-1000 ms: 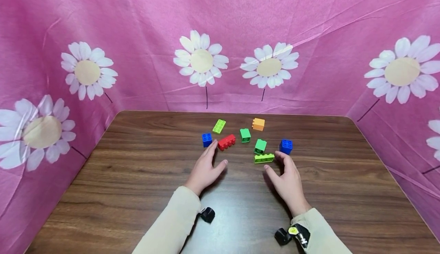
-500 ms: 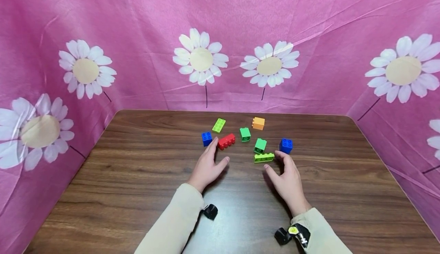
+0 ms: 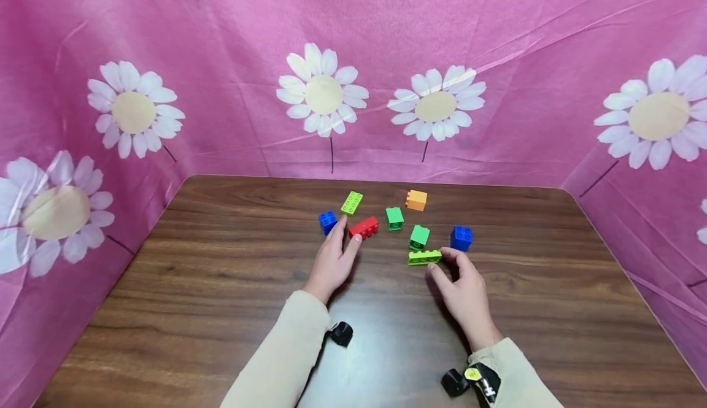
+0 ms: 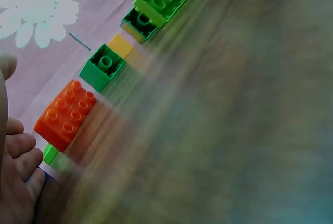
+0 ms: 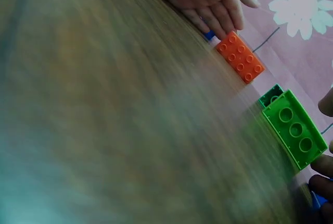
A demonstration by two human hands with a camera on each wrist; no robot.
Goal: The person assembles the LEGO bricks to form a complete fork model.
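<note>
My left hand (image 3: 331, 264) reaches between a red brick (image 3: 363, 227) and a blue brick (image 3: 328, 221), its fingers fairly straight. Its fingertips meet the blue brick, and the thumb lies close to the red brick, which rests on its side. Beside the right end of a lime brick (image 3: 424, 257) is my right hand (image 3: 466, 291), thumb and forefinger loosely bent and apart. The right wrist view shows the hollow underside of that lime brick (image 5: 295, 128) near the fingers (image 5: 322, 165). Whether those fingers touch it is hard to tell.
Two green bricks, one nearer (image 3: 419, 236) and one farther (image 3: 394, 218), lie mid-group. A second lime brick (image 3: 351, 202) and an orange brick (image 3: 417, 200) lie toward the back. Another blue brick (image 3: 461, 237) sits right of them. Pink flowered cloth (image 3: 375, 150) hangs behind the wooden table (image 3: 193, 285).
My left fingertips have moved forward and the thumb has come close to the red brick. The left blue brick has shifted slightly left and turned. My right thumb and forefinger have neared the lime brick.
</note>
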